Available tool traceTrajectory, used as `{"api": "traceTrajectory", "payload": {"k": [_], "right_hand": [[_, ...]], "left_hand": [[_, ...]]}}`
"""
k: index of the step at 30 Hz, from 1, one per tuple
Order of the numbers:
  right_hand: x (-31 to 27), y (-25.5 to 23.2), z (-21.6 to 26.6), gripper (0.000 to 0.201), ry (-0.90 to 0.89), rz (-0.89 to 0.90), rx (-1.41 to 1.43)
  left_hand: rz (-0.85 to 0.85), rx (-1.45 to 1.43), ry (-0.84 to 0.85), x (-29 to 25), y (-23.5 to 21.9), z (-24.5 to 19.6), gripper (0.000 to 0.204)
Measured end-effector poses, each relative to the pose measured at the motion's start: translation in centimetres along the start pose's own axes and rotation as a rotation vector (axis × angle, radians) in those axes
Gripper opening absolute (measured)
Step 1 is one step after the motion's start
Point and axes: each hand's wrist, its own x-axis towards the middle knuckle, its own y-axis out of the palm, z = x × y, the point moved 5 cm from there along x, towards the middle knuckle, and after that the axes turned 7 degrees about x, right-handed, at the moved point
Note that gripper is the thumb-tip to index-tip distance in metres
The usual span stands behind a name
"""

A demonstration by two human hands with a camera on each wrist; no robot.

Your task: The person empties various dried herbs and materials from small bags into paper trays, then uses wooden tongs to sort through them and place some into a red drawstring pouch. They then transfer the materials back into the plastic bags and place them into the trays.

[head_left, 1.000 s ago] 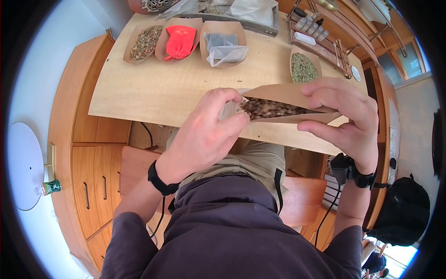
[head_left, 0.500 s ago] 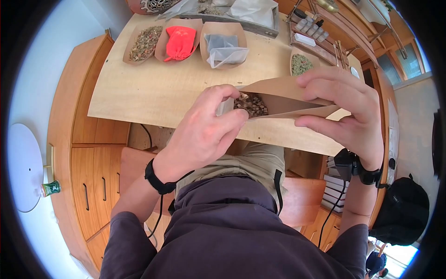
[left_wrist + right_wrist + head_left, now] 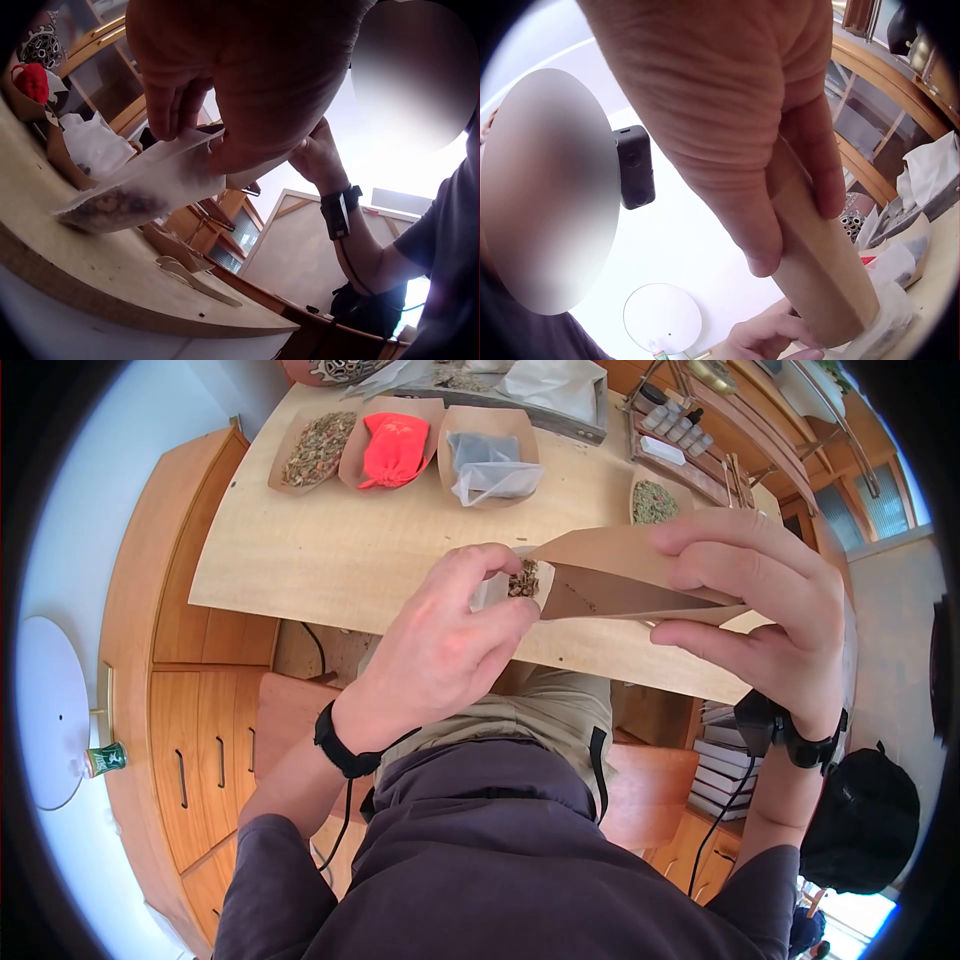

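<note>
My left hand (image 3: pixel 445 635) pinches the mouth of a translucent white bag (image 3: pixel 124 199); brown dried pieces lie in its bottom in the left wrist view. Dark brown bits (image 3: pixel 523 580) show at the bag's opening. Tilted toward that opening is a brown paper tray (image 3: pixel 610 555), squeezed into a narrow channel between the fingers and thumb of my right hand (image 3: pixel 760 595). Only a few bits remain along the tray's inside. In the right wrist view the tray's lower end (image 3: pixel 840 307) meets the bag, beside the left fingers.
Along the table's (image 3: pixel 330 550) back stand paper trays with mixed herbs (image 3: pixel 320 448), a red pouch (image 3: pixel 393 450) and pale sachets (image 3: pixel 490 460). A tray of green herbs (image 3: pixel 653 503) sits beyond my right hand. Small bottles (image 3: pixel 675 425) and a grey tray (image 3: pixel 575 422) are farther back.
The brown pieces have slid left out of the paper tray into the bag, leaving the tray nearly bare. My right hand has shifted slightly right; my left still pinches the bag.
</note>
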Motion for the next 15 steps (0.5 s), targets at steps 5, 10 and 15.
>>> {"api": "traceTrajectory", "payload": {"k": [5, 10, 15], "right_hand": [[0.1, -0.2, 0.3, 0.043, 0.0, 0.002, -0.004], [-0.8, -0.1, -0.2, 0.046, 0.031, -0.038, 0.038], [-4.7, -1.6, -2.6, 0.053, 0.128, -0.31, 0.159]], "left_hand": [[-0.001, -0.017, -0.01, -0.1, 0.0, 0.0, 0.016], [-0.009, -0.006, -0.005, 0.0, -0.3, 0.3, 0.017], [-0.068, -0.032, -0.042, -0.4, -0.8, 0.8, 0.017]]}}
